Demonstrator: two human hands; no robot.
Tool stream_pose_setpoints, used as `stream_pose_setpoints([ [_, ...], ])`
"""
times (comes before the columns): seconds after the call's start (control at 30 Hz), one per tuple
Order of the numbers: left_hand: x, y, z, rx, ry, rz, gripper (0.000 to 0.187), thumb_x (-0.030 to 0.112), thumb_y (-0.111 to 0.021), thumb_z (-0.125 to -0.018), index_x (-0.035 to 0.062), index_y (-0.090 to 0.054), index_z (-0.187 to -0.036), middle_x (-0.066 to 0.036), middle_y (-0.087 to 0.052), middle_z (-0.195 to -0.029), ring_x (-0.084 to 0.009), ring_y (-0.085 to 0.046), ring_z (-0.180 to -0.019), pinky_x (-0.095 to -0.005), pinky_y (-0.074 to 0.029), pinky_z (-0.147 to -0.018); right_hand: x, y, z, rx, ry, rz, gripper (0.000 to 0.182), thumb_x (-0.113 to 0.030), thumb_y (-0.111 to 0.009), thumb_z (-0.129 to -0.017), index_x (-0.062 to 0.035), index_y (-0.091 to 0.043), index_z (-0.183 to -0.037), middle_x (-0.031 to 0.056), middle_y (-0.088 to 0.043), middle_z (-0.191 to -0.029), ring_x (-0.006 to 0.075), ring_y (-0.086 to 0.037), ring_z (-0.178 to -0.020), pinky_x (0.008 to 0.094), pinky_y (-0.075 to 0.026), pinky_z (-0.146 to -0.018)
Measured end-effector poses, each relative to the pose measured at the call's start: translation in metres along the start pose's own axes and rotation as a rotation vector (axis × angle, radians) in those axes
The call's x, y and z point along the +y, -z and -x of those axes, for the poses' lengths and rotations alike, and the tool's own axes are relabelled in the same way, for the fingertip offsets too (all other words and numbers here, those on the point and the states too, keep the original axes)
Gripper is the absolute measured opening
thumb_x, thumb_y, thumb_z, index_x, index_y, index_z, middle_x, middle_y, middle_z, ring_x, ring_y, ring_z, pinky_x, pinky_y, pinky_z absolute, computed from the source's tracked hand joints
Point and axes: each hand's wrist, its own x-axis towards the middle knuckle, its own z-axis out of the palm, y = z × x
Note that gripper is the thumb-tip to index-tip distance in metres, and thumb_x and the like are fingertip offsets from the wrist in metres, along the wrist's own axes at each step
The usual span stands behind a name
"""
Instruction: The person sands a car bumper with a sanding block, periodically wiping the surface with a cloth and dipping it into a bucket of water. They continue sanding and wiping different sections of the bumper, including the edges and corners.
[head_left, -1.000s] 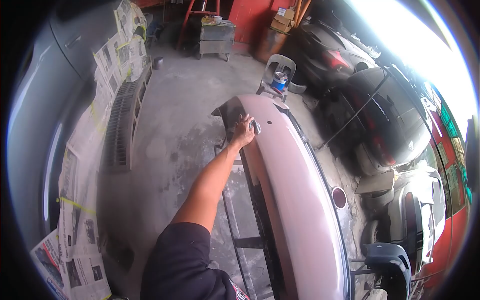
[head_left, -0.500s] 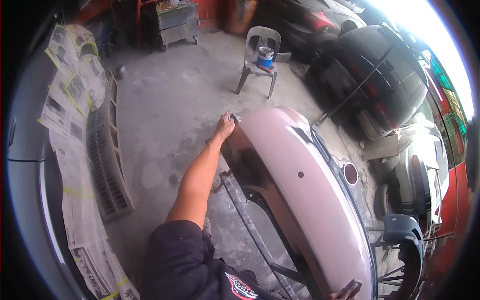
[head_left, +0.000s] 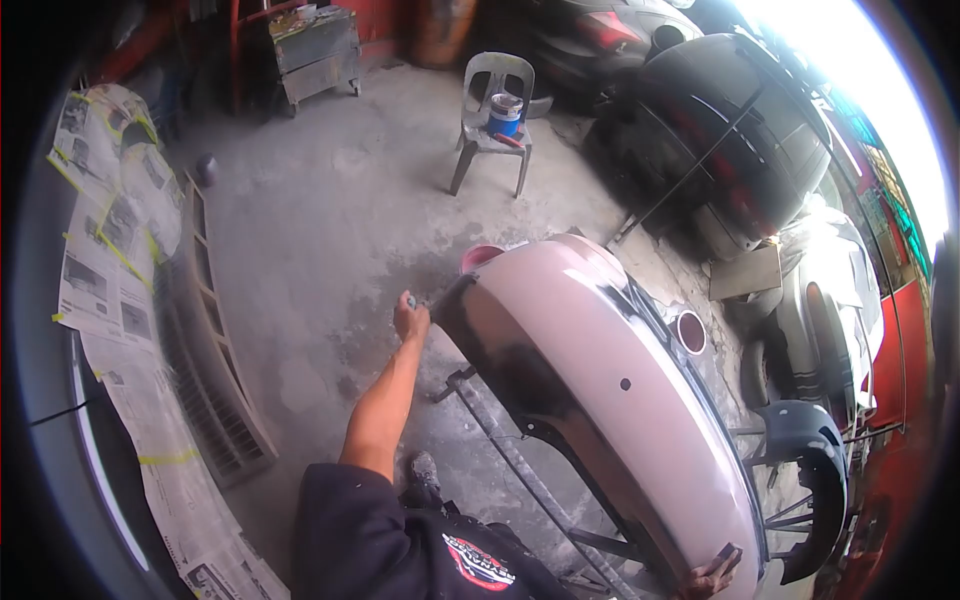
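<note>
A car bumper (head_left: 590, 340), mostly pale pink with a dark lower edge, lies on a metal stand (head_left: 500, 440). Off its far left end, my left hand (head_left: 411, 322) hangs over the floor, fingers curled round a small grey thing (head_left: 411, 302) whose kind I cannot make out. Down at the near end, my right hand (head_left: 712, 576) rests on the bumper, holding a dark flat sanding block (head_left: 730, 554). The frame's lower edge cuts off part of that side.
A pink bucket (head_left: 482, 257) peeks out behind the bumper's far end; another round container (head_left: 691, 331) stands to its right. A plastic chair (head_left: 492, 140) holds a blue can (head_left: 505, 116). Newspaper-masked panels (head_left: 110, 270) and a grille (head_left: 215, 370) line the left. Cars fill the upper right.
My left hand has come off the bumper's far end, moving left and toward me with the grey thing. My right hand stays at the near end. The view has shifted, revealing the pink bucket.
</note>
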Motion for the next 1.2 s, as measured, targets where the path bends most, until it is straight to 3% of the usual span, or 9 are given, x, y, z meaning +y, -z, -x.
stream_pose_setpoints([
  [0.03, 0.006, 0.035, 0.019, -0.017, -0.009, 0.148, 0.036, 0.018, -0.058, -0.086, 0.005, -0.069, -0.118, -0.021, -0.072, -0.105, -0.0373, -0.069, -0.1, -0.044, -0.054, -0.086, -0.021, 0.028, -0.013, -0.316, -0.565, -0.319, 0.033, -0.023, -0.049, -0.103, -0.0173, -0.069, -0.129, 0.0212, -0.066, -0.129, 0.0422, -0.067, -0.103, 0.0548, -0.051, -0.089],
  [0.1, -0.032, 0.082, 0.054, -0.375, 0.254, 0.399, 0.035, 0.02, -0.06, -0.085, 0.0029, -0.069, -0.115, -0.012, -0.068, -0.09, -0.0194, -0.064, -0.088, -0.0342, -0.05, -0.08, 0.052, -0.033, 0.024, 0.245, 0.305, 0.295, 0.047, -0.011, -0.051, -0.097, -0.0132, -0.058, -0.143, 0.0196, -0.052, -0.147, 0.0414, -0.051, -0.13, 0.0495, -0.038, -0.111],
  [0.23, -0.043, 0.152, 0.157, -0.561, 0.583, 0.513, 0.032, 0.025, -0.063, -0.086, 0.0023, -0.071, -0.108, -0.005, -0.065, -0.09, -0.0164, -0.059, -0.079, -0.032, -0.048, -0.072, 0.057, -0.035, 0.026, 0.272, 0.322, 0.205, 0.046, -0.017, -0.051, -0.102, -0.0105, -0.051, -0.148, 0.0209, -0.053, -0.144, 0.0417, -0.051, -0.129, 0.0492, -0.039, -0.109],
  [0.3, -0.005, 0.203, 0.212, -0.857, 0.238, 0.56, 0.029, 0.025, -0.063, -0.088, 0.0034, -0.07, -0.105, -0.005, -0.066, -0.09, -0.0158, -0.061, -0.079, -0.0326, -0.049, -0.071, 0.052, -0.034, 0.026, 0.295, 0.331, 0.142, 0.053, -0.012, -0.056, -0.1, -0.0121, -0.046, -0.152, 0.0246, -0.056, -0.139, 0.044, -0.055, -0.124, 0.0499, -0.043, -0.104],
  [0.43, -0.003, 0.191, 0.292, -1.467, 0.807, 0.791, 0.024, 0.019, -0.057, -0.093, 0.0037, -0.068, -0.107, -0.004, -0.066, -0.09, -0.0144, -0.061, -0.078, -0.0292, -0.051, -0.071, 0.044, -0.018, 0.026, 0.228, 0.448, 0.084, 0.067, 0.0, -0.057, -0.094, -0.0163, -0.039, -0.156, 0.0281, -0.047, -0.146, 0.0449, -0.049, -0.133, 0.0515, -0.041, -0.108],
  [0.67, 0.109, 0.242, 0.406, -1.849, 0.161, 0.378, 0.059, 0.028, -0.07, -0.096, -0.0066, -0.045, -0.137, -0.014, -0.062, -0.115, -0.0173, -0.064, -0.094, -0.0317, -0.054, -0.083, -0.017, 0.057, 0.128, -0.21, 0.574, -0.348, 0.034, 0.004, -0.064, -0.086, -0.0115, -0.074, -0.114, 0.0277, -0.047, -0.142, 0.0449, -0.052, -0.13, 0.0471, -0.046, -0.107],
  [0.77, 0.109, 0.253, 0.459, -1.81, -0.186, 0.222, 0.064, 0.039, -0.072, -0.095, -0.0067, -0.043, -0.13, -0.017, -0.06, -0.112, -0.0185, -0.065, -0.097, -0.0324, -0.054, -0.083, -0.017, 0.044, 0.191, -0.455, 0.475, -0.556, 0.048, -0.023, -0.087, -0.074, -0.0151, -0.07, -0.119, 0.0216, -0.048, -0.133, 0.0379, -0.062, -0.113, 0.0436, -0.054, -0.094],
  [1.07, 0.096, 0.328, 0.51, -1.87, -0.853, 0.013, 0.036, 0.036, -0.065, -0.1, 0.0144, -0.067, -0.128, -0.015, -0.053, -0.13, -0.0251, -0.059, -0.109, -0.0375, -0.051, -0.093, 0.094, -0.002, 0.303, -0.411, 0.084, -0.623, 0.041, -0.014, -0.076, -0.083, -0.0132, -0.071, -0.123, 0.0253, -0.053, -0.132, 0.0401, -0.06, -0.118, 0.0417, -0.05, -0.098],
  [1.2, 0.219, 0.406, 0.477, -2.576, -0.867, 0.394, 0.026, 0.024, -0.077, -0.089, 0.0063, -0.077, -0.108, -0.009, -0.064, -0.1, -0.0234, -0.063, -0.098, -0.0356, -0.05, -0.086, 0.166, -0.008, 0.333, -0.432, -0.118, -0.442, 0.042, -0.019, -0.074, -0.083, -0.0157, -0.071, -0.124, 0.0272, -0.051, -0.134, 0.043, -0.059, -0.116, 0.0432, -0.049, -0.099],
])
